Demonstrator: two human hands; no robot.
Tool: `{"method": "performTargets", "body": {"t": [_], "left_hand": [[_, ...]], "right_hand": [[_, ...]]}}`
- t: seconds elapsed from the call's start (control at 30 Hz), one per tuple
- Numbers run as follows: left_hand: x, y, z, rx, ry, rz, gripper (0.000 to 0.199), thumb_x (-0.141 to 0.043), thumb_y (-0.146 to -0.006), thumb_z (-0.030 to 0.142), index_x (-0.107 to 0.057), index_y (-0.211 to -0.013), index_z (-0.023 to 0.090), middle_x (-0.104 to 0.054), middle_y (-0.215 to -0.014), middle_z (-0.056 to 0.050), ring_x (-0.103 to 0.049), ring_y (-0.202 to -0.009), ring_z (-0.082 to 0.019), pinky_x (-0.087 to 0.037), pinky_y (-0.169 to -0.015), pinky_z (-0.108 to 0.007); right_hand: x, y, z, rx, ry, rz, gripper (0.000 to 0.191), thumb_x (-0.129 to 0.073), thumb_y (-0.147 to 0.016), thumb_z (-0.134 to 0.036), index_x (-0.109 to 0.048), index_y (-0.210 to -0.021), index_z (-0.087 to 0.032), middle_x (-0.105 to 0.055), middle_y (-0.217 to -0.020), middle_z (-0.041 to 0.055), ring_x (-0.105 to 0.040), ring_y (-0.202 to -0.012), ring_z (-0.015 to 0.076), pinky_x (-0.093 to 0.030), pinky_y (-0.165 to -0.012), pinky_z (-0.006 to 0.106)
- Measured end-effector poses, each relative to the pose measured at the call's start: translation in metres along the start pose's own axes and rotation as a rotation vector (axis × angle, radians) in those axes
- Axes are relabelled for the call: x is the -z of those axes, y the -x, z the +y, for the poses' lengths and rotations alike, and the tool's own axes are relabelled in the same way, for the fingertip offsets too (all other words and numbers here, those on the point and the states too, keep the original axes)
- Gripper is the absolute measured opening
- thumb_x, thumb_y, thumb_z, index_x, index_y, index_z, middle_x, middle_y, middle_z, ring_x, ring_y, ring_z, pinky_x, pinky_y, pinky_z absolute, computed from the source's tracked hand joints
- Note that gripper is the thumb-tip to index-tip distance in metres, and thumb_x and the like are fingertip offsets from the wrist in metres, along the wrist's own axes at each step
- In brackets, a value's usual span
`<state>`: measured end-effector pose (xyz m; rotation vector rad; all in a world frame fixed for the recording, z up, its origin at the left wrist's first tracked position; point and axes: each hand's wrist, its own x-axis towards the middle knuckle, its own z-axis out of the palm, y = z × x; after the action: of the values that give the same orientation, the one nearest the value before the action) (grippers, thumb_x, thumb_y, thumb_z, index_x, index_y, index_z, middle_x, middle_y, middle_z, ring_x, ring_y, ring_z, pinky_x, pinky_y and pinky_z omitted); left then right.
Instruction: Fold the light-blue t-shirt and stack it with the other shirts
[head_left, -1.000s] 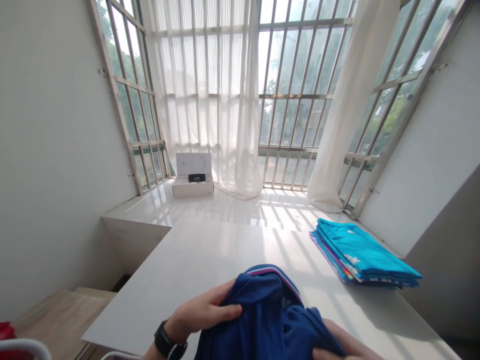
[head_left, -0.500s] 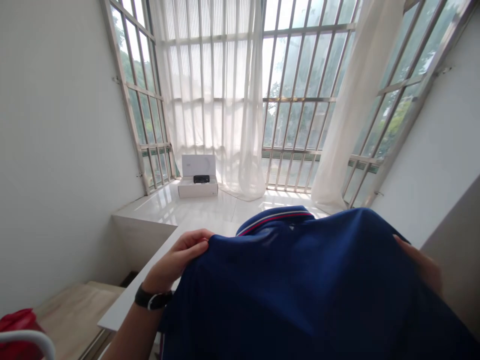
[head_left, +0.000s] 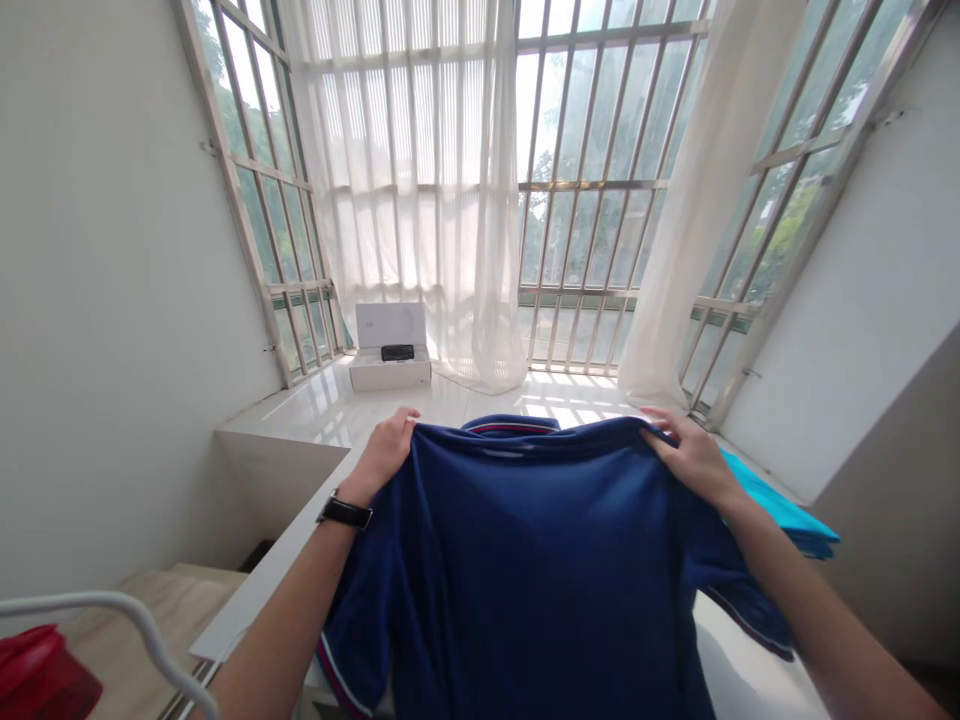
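Observed at this moment: my left grip point(head_left: 382, 455) is clenched on the shoulder of a navy polo shirt point(head_left: 517, 570), and my right grip point(head_left: 694, 460) is clenched on the opposite shoulder, fabric bunched between fingers and palm on both sides. The shirt hangs open from both grips, front or back facing me (cannot tell which), in the air above the table point(head_left: 262, 600) and well in front of my chest. Its collar point(head_left: 510, 427) with a red stripe sits between my hands at the top edge, and its lower part runs out of view at the bottom. A striped sleeve edge point(head_left: 750, 620) drapes beside my right forearm. A black watch point(head_left: 345, 512) is on my left wrist. A stack of folded turquoise clothes point(head_left: 787, 515) lies on the table, partly hidden behind the shirt and just beyond my right hand. Farther off, on a white ledge point(head_left: 300, 415) beneath curtained windows, sits an open white box point(head_left: 390, 370) holding a small black object point(head_left: 397, 352). At lower left, a white rail point(head_left: 112, 600) passes in front of a red item point(head_left: 37, 675).
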<state>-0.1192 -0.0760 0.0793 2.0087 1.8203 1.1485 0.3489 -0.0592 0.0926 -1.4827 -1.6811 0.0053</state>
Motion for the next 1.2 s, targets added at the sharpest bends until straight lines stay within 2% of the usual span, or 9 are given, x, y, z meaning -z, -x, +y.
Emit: {"method": "performTargets", "body": {"t": [0.13, 0.2, 0.33, 0.4, 0.57, 0.83, 0.97, 1.1, 1.2], "left_hand": [[-0.057, 0.027, -0.008, -0.072, -0.209, -0.125, 0.044, -0.037, -0.094, 0.019, -0.057, -0.133, 0.012, -0.058, -0.134, -0.016, -0.052, -0.127, -0.027, -0.037, -0.112, -0.039], [-0.083, 0.056, -0.005, -0.099, -0.155, -0.299, 0.048, -0.037, -0.097, 0.031, -0.053, -0.139, 0.013, -0.057, -0.138, -0.017, -0.051, -0.13, -0.028, -0.037, -0.113, -0.041], [-0.121, 0.101, 0.002, 0.052, -0.18, -0.623, 0.08, -0.047, -0.09, 0.061, -0.039, -0.153, 0.011, -0.033, -0.157, -0.026, -0.025, -0.146, -0.049, -0.021, -0.114, -0.068], [-0.131, 0.108, -0.001, 0.09, -0.23, -0.645, 0.086, -0.049, -0.087, 0.067, -0.035, -0.155, 0.016, -0.02, -0.163, -0.023, -0.006, -0.148, -0.053, -0.004, -0.111, -0.077], [-0.136, 0.078, -0.027, 0.058, -0.27, -0.694, 0.094, -0.042, -0.084, 0.079, -0.025, -0.159, 0.025, -0.004, -0.167, -0.016, 0.01, -0.149, -0.048, 0.009, -0.109, -0.075], [-0.137, 0.004, -0.053, -0.06, -0.278, -0.677, 0.072, -0.043, -0.09, 0.066, -0.043, -0.15, 0.027, -0.026, -0.164, -0.011, -0.012, -0.153, -0.032, -0.007, -0.121, -0.056], [-0.134, 0.026, -0.046, 0.037, -0.345, -0.558, 0.079, -0.048, -0.09, 0.055, -0.03, -0.156, 0.014, -0.012, -0.166, -0.021, -0.003, -0.153, -0.04, -0.01, -0.119, -0.058], [-0.122, 0.066, -0.052, 0.388, -0.553, -0.484, 0.088, -0.042, -0.092, 0.058, -0.021, -0.156, 0.0, -0.012, -0.16, -0.035, -0.012, -0.148, -0.052, -0.022, -0.11, -0.067], [-0.113, 0.078, -0.063, 0.468, -0.625, -0.509, 0.094, -0.032, -0.093, 0.067, -0.018, -0.156, -0.002, -0.011, -0.16, -0.036, -0.009, -0.148, -0.053, -0.015, -0.11, -0.071]], "right_hand": [[-0.051, 0.035, -0.004, 0.15, 0.296, -0.084, 0.049, -0.044, -0.092, -0.034, -0.061, -0.132, -0.012, -0.064, -0.13, 0.0181, -0.054, -0.122, 0.0339, -0.042, -0.104, 0.05], [-0.079, 0.069, -0.01, 0.212, 0.264, -0.298, 0.049, -0.042, -0.094, -0.037, -0.06, -0.133, -0.015, -0.062, -0.134, 0.0159, -0.053, -0.126, 0.0293, -0.039, -0.11, 0.044], [-0.128, 0.132, -0.02, 0.058, 0.34, -0.729, 0.068, -0.049, -0.091, -0.056, -0.049, -0.148, -0.018, -0.046, -0.154, 0.0153, -0.039, -0.142, 0.0339, -0.033, -0.115, 0.046], [-0.144, 0.15, -0.021, 0.001, 0.386, -0.767, 0.074, -0.043, -0.092, -0.063, -0.042, -0.153, -0.022, -0.035, -0.161, 0.0127, -0.028, -0.148, 0.036, -0.024, -0.119, 0.05], [-0.162, 0.143, -0.009, 0.009, 0.44, -0.68, 0.074, -0.032, -0.094, -0.068, -0.034, -0.156, -0.028, -0.027, -0.165, 0.0075, -0.02, -0.151, 0.0343, -0.014, -0.12, 0.053], [-0.185, 0.105, -0.006, -0.111, 0.494, -0.668, 0.075, -0.028, -0.095, -0.067, -0.03, -0.158, -0.025, -0.024, -0.166, 0.0093, -0.018, -0.151, 0.0336, -0.014, -0.119, 0.053], [-0.188, 0.107, -0.008, -0.135, 0.488, -0.641, 0.075, -0.027, -0.095, -0.066, -0.031, -0.157, -0.025, -0.024, -0.166, 0.0091, -0.018, -0.151, 0.034, -0.015, -0.118, 0.053], [-0.189, 0.109, -0.008, -0.154, 0.493, -0.641, 0.075, -0.026, -0.095, -0.066, -0.03, -0.158, -0.025, -0.024, -0.166, 0.0096, -0.017, -0.151, 0.0351, -0.013, -0.118, 0.056], [-0.192, 0.108, -0.012, -0.206, 0.509, -0.678, 0.077, -0.023, -0.095, -0.067, -0.025, -0.159, -0.025, -0.018, -0.167, 0.0102, -0.013, -0.152, 0.0365, -0.01, -0.117, 0.062]]}}
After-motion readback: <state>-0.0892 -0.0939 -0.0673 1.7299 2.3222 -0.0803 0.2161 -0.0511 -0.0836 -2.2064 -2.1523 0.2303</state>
